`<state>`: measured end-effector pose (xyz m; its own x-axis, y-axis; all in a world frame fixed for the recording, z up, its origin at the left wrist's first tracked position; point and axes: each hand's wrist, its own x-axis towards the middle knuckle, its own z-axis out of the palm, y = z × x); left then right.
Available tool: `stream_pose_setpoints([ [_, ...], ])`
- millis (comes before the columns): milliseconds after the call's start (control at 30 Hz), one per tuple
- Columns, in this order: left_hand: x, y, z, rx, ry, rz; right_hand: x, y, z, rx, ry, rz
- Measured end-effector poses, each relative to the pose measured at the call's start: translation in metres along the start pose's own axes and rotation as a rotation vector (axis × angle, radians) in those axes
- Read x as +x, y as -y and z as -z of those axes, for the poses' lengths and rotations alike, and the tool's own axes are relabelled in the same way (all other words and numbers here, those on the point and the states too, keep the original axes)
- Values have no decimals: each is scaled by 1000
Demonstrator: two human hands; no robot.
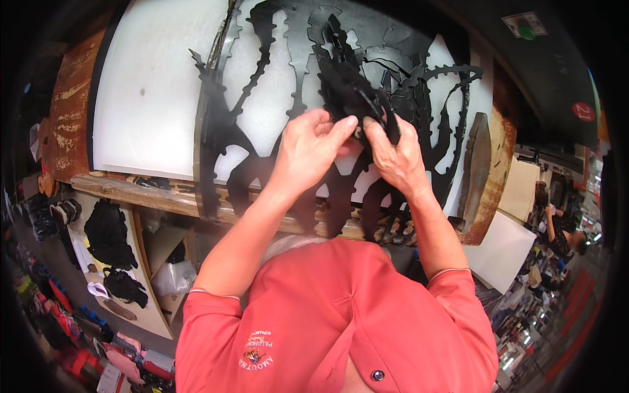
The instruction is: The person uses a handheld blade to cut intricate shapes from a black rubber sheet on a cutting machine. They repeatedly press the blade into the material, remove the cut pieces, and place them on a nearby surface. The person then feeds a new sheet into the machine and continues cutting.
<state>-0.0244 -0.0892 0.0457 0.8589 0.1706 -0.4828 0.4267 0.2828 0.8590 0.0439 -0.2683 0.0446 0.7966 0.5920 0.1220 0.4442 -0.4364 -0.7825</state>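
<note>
A large black sheet (249, 167) with many cut-out openings and notched edges lies over a white board (154, 92) and hangs past its near edge. A bundle of black cut pieces (350, 82) rises from the middle of it. My right hand (400, 154) is closed on the near end of this bundle, thumb on top and fingers around the far side. Close beside it on the left, my left hand (308, 147) has its thumb and fingers drawn together against the bundle's near end. What it pinches, if anything, is hidden.
A worn wooden ledge (151, 194) runs along the board's near edge. A dark narrow slab (476, 160) stands on the right. At lower left, a shelf top (134, 272) bears black pieces. A green button (526, 31) sits at upper right. Another person (565, 236) is far right.
</note>
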Motion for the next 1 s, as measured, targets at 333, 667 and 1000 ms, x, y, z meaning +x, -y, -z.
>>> stream_pose_setpoints([
  [333,5,17,8,-143,-86,-36,12,-11,26,-325,-253,-109],
  [667,6,11,4,-265,29,-49,12,16,-6,-426,-16,230],
  [1000,4,6,14,-424,88,-70,22,-9,14,-511,19,361],
])
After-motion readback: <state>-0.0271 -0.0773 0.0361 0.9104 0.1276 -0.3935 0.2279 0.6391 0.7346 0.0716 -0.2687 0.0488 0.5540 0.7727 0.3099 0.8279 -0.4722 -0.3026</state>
